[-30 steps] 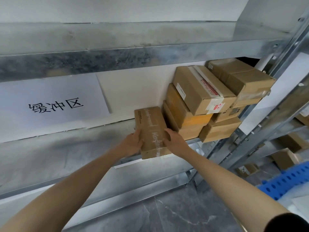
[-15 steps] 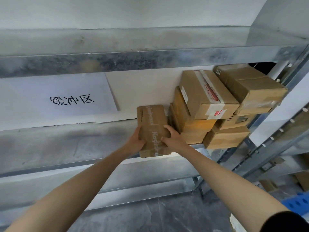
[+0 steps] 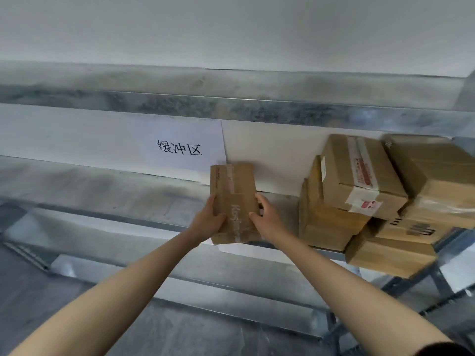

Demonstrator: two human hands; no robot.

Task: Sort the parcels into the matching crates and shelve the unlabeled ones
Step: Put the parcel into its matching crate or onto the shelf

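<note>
A small brown cardboard parcel [image 3: 232, 191] with printed clear tape along its top lies on the metal shelf [image 3: 115, 191], its near end over the shelf's front edge. My left hand [image 3: 208, 220] grips its left side and my right hand [image 3: 266, 217] grips its right side, thumbs on top. A gap separates this parcel from the stack of brown parcels [image 3: 359, 191] at the right end of the same shelf.
A white paper sign [image 3: 180, 150] with black characters hangs on the wall behind the shelf. An upper metal shelf [image 3: 231, 98] runs overhead. A lower shelf beam [image 3: 180, 286] and grey floor lie below. The shelf left of the parcel is bare metal.
The held parcel has shifted left, away from the stack, and a gap has opened between them. My view has swung left, so the stack sits nearer the right edge.
</note>
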